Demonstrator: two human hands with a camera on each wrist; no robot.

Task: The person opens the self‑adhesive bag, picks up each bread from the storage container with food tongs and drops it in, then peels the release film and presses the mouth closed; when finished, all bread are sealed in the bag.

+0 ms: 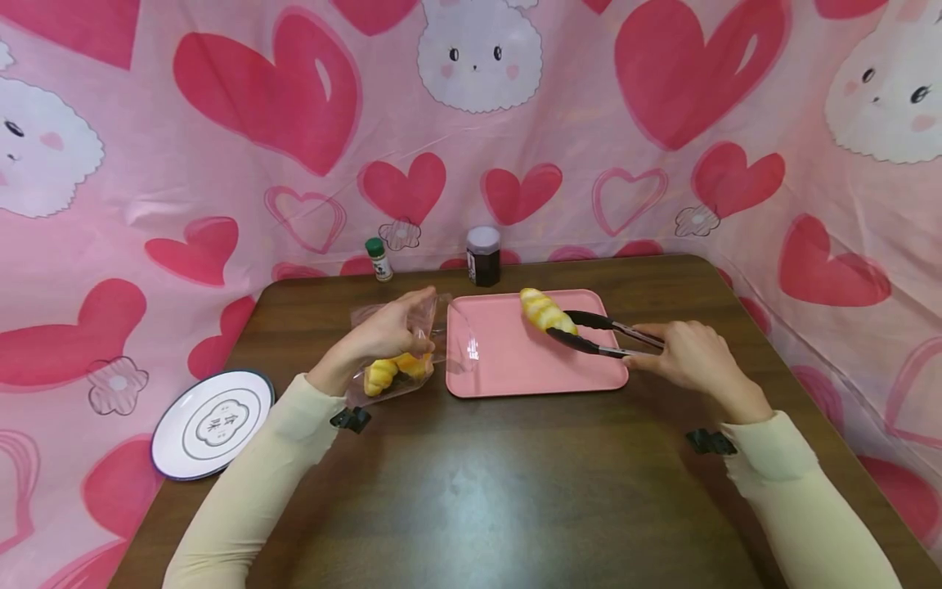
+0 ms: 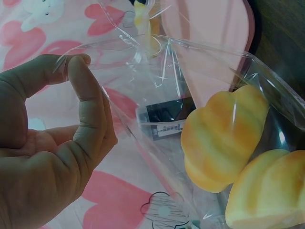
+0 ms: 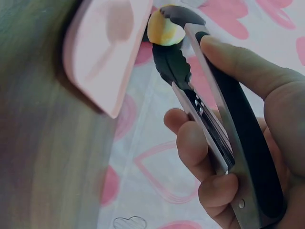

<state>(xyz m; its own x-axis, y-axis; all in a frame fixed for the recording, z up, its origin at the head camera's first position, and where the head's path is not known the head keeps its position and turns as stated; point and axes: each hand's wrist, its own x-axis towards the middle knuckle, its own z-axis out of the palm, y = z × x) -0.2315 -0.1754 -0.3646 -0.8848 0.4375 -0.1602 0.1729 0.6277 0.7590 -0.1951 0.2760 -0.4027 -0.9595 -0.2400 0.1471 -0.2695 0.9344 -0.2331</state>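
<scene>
My left hand (image 1: pixel 392 329) pinches the rim of a clear plastic bag (image 2: pixel 138 62) between thumb and forefinger. Inside that bag lie golden bread rolls (image 2: pixel 224 138), and its mouth stands apart toward the tray. In my right hand (image 1: pixel 690 356) is a pair of tongs (image 3: pixel 238 129) with black tips and metal arms, gripped around both arms. The tongs' tips clasp a yellow-and-white striped bread roll (image 1: pixel 543 311), which is raised over the pink tray (image 1: pixel 515 368). In the right wrist view the roll's end shows between the tips.
A white plate (image 1: pixel 177 446) with a dark blue rim sits at the table's left edge. Behind the bag stands a green-capped shaker (image 1: pixel 379 260). A dark jar (image 1: pixel 483 260) with a pale lid is at the back, near the patterned cloth (image 1: pixel 412 106).
</scene>
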